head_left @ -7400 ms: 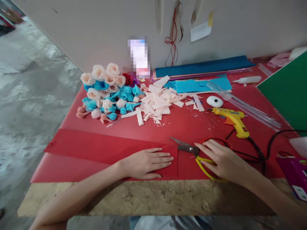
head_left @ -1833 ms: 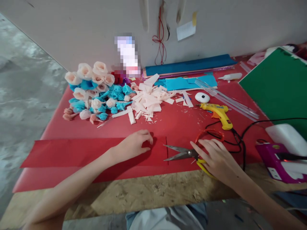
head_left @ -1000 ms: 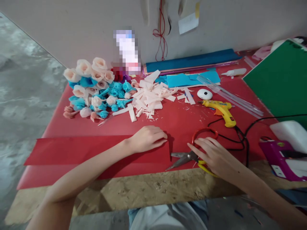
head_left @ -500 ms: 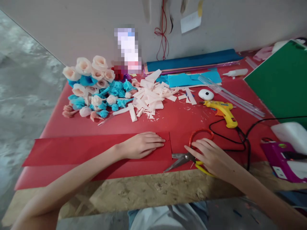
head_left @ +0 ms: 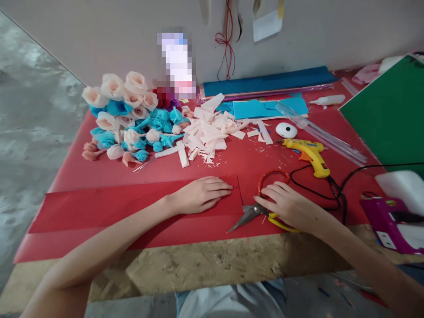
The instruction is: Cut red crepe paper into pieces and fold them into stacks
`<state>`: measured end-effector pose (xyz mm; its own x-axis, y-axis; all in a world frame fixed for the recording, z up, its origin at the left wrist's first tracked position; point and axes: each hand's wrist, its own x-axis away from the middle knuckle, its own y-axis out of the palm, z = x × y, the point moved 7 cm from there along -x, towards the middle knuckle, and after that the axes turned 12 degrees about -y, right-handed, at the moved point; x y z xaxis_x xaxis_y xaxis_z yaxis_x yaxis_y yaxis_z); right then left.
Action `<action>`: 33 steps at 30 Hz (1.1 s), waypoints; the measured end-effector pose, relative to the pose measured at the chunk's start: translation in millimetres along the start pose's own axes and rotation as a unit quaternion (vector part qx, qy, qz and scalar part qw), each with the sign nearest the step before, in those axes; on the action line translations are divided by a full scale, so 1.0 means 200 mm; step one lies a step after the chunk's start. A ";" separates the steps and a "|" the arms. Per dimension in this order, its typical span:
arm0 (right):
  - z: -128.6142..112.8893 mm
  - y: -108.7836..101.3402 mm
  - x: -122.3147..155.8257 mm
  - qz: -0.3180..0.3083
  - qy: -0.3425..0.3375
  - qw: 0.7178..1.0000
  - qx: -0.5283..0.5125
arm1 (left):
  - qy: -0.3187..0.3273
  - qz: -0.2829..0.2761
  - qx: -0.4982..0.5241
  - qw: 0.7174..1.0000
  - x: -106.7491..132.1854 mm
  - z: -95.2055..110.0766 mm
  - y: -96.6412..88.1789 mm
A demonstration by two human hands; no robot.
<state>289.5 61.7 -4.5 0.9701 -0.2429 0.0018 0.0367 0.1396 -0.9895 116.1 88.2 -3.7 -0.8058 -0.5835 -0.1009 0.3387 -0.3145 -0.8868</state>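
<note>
Currently, my left hand [head_left: 207, 194] lies flat on the strip [head_left: 109, 198], fingers extended near its right end and gripping nothing; my right hand [head_left: 286, 203] grips the scissors [head_left: 254, 211] at the handles, one loop red, one yellow, blades parted. The strip lies lengthwise on the red cover [head_left: 185, 229], and its right edge meets the upper blade, whose tip is hidden, apparently beneath it. I judge the strip to be thin, light paper, soft enough to crease or shift easily and liable to tear; restrain it by flat pressure close to the right edge rather than by pinching. The scissors should be rigid and the heavier item: hold by the loops only, keeping fingers off the grey metal blades. Surface data: the strip is matt, long and straight-sided; the cover has a slight sheen, so paper may slide on it; the board [head_left: 198, 265] at the near side is rough, mottled wood. Beyond lie pale, flat scraps [head_left: 208, 128] and flowers [head_left: 132, 137] with rounded, ruffled heads.
</note>
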 end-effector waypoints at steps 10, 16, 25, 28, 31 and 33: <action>-0.01 -0.01 0.04 0.022 -0.020 1.000 -0.008 | 0.006 -0.002 -0.016 1.000 0.00 0.00 0.01; -0.06 -0.07 0.04 0.061 -0.006 0.998 0.015 | 0.013 0.004 -0.032 0.999 0.01 0.01 0.01; -0.08 0.02 0.03 0.012 0.045 0.998 0.045 | -0.024 -0.018 -0.057 0.998 0.01 0.00 0.02; -0.08 0.03 -0.02 -0.005 0.047 0.999 0.027 | -0.026 -0.019 -0.050 0.998 0.01 0.00 0.02; -0.08 0.01 -0.08 0.011 0.025 0.999 0.025 | -0.025 -0.017 -0.042 0.999 0.01 0.00 0.02; -0.08 -0.01 -0.10 0.022 0.013 0.999 0.024 | -0.021 -0.013 -0.036 0.999 0.00 0.00 0.01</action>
<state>267.0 51.7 -5.0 0.9644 -0.2604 -0.0467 0.0058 0.1972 -0.9803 116.2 87.0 -6.1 -0.7916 -0.6081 -0.0599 0.2815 -0.2759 -0.9190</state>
